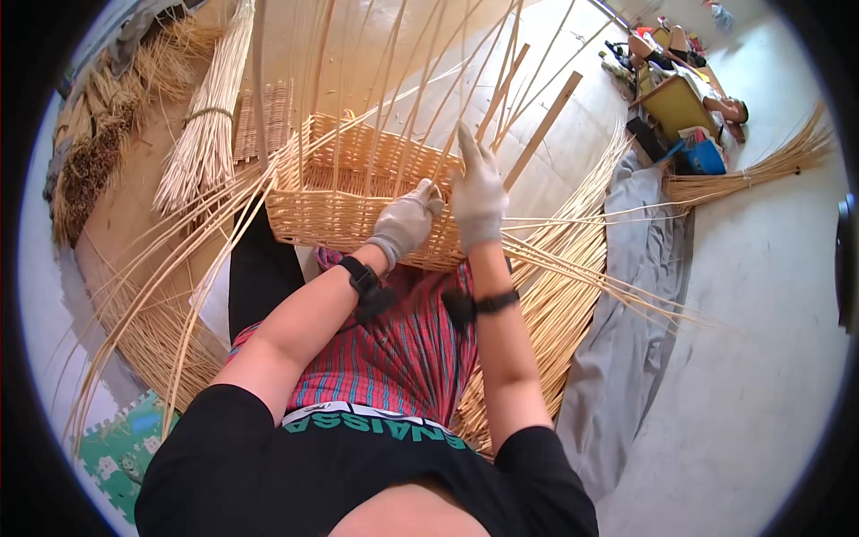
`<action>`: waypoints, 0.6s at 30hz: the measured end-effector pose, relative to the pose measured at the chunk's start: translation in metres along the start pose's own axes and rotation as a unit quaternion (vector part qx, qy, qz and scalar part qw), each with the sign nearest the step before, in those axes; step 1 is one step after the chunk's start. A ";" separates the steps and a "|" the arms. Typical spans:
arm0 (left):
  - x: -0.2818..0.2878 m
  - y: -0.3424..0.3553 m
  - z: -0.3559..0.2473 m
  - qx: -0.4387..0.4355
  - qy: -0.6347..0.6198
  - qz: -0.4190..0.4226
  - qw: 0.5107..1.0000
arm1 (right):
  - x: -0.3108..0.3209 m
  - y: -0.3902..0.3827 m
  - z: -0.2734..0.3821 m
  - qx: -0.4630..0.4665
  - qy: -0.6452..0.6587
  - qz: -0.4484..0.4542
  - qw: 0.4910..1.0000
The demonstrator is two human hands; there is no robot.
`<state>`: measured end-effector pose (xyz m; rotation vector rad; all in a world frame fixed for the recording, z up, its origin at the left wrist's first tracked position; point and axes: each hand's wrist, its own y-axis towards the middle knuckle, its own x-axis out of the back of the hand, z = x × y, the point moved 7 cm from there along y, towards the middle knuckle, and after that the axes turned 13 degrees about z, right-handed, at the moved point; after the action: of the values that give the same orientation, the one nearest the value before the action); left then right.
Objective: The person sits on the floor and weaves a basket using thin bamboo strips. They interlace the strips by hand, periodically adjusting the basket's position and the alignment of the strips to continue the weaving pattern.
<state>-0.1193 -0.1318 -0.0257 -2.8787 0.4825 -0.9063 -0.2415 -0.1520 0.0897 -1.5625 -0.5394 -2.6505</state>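
A pale woven rectangular basket rests across my lap, with long upright stakes and loose strands trailing from both sides. My gloved left hand is closed on the basket's near rim, right of its middle. My gloved right hand is raised at the basket's right end among the stakes, its fingers pointing up and bent together; what they grip is hidden.
Cane bundles lie at left and right, beside a grey cloth. Another woven piece stands behind the basket. A reclining person and a blue container are at upper right. A green mat lies lower left.
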 end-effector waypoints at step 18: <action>-0.005 0.003 -0.021 0.053 -0.355 0.000 0.934 | 0.019 -0.113 -0.107 -0.208 0.461 -0.083 0.859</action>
<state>-0.1357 -0.1332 -0.0116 -2.8256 0.3353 0.1403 -0.3628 -0.0756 0.0263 -0.0876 -0.0318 -3.3145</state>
